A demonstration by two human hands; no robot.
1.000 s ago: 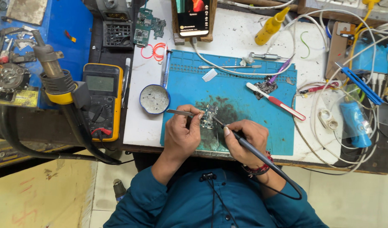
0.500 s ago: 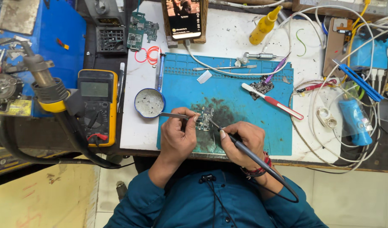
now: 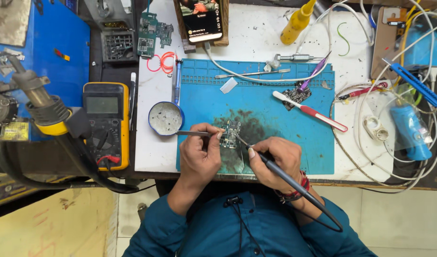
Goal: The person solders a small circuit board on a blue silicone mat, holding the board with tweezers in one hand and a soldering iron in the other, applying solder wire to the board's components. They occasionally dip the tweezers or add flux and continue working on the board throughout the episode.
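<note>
The small circuit board (image 3: pixel 231 134) lies flat on the blue work mat (image 3: pixel 275 104), on a dark stained patch near the mat's front edge, just beside both hands. L hand (image 3: pixel 199 154) has its fingers pinched narrow round metal tweezers (image 3: pixel 192 133), tips pointing toward the board's left edge; whether they actually touch it is hard to tell from this angle. R hand (image 3: pixel 273 159) grips a dark soldering iron (image 3: pixel 285 178) like a pen, fingers closed on the barrel, tip down at the board's right side, cord trailing back toward the teal sleeve. The board looks light, thin and stiff, w/ fine parts on top, so probably fragile and apt to slide on the mat: best held by a bare edge or corner, not by the components. A round blue-rimmed tin (image 3: pixel 165 118) sits just left of the mat, near the tweezers. Further left, a yellow multimeter (image 3: pixel 106 124) and a hot-air nozzle w/ yellow collar (image 3: pixel 42 107). On the mat behind: a second small board (image 3: pixel 296 95), a red-and-white tool (image 3: pixel 310 112), another pair of tweezers (image 3: pixel 252 74). At the back of the surface (image 3: pixel 256 38), a phone (image 3: pixel 201 19) propped up, screen lit, and a yellow bottle (image 3: pixel 298 21). Tangled white cables (image 3: pixel 366 143) crowd the right side.
</note>
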